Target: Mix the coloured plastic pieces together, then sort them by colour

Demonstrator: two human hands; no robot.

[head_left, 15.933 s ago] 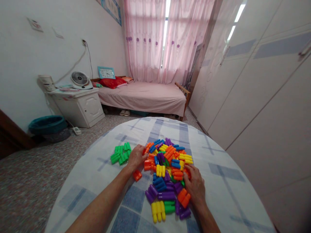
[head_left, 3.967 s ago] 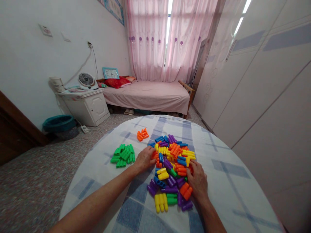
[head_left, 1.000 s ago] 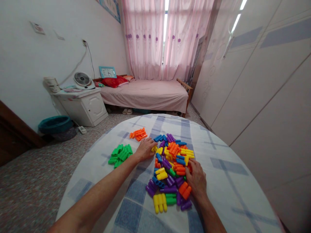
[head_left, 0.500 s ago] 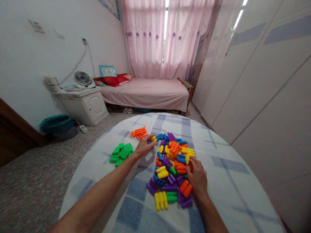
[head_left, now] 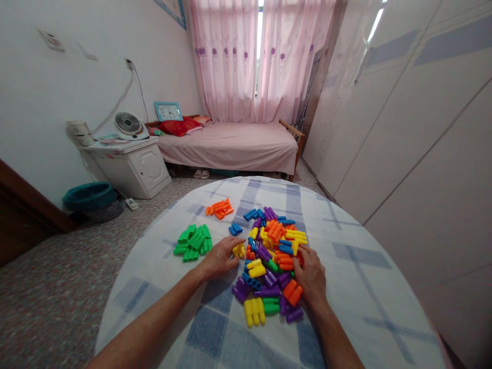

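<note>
My left hand (head_left: 222, 259) is closed on a yellow plastic building block (head_left: 239, 250), low over the cloth at the left side of a mixed heap. A blue block (head_left: 235, 228) lies by itself just beyond that hand. In the heap are purple blocks (head_left: 263, 252), orange blocks (head_left: 275, 231), yellow blocks (head_left: 254, 311), blue ones and a few green ones. My right hand (head_left: 310, 274) rests against the heap's right edge, thumb and fingers apart around orange pieces; its fingertips are partly hidden. Left of the heap lie a green pile (head_left: 193, 242) and a smaller orange pile (head_left: 219, 208).
Everything lies on a round table (head_left: 357, 307) with a blue-and-white checked cloth. Beyond it stands a bed (head_left: 230, 146) with pink covers. A white cabinet (head_left: 148, 166) holding a fan (head_left: 129, 124) is at the left, near a teal bin (head_left: 90, 197). Wardrobe doors (head_left: 415, 169) line the right.
My left hand has come back nearer with the yellow block, uncovering the blue block that was partly under it. My right hand has hardly moved.
</note>
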